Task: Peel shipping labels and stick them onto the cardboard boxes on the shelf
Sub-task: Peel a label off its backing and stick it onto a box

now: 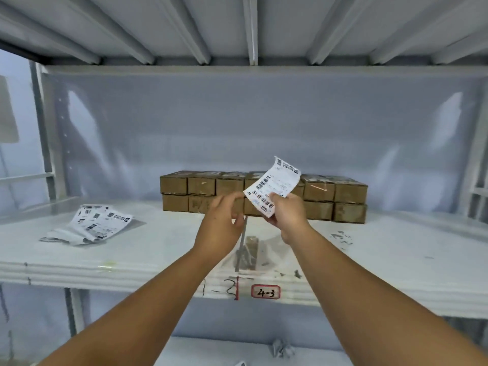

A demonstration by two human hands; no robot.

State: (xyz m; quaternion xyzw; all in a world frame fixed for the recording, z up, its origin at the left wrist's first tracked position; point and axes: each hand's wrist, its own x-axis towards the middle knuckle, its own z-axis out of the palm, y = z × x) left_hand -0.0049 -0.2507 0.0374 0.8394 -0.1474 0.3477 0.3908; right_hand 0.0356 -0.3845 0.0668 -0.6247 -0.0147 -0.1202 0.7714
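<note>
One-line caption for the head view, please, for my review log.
The right hand holds a shipping label while the left hand pinches its edge, before stacked cardboard boxes on the shelf.

I count two hands, a left hand and a right hand; one raised shipping label; one pile of label sheets, number unclear; cardboard boxes in two stacked rows, roughly seven across, some hidden; one handwritten tag.

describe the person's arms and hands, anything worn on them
Nothing worn shows. The left forearm and right forearm are bare down to the frame's bottom edge, with no sleeve in view. The left hand and right hand are ungloved, and no watch, ring or bracelet is visible.
</note>
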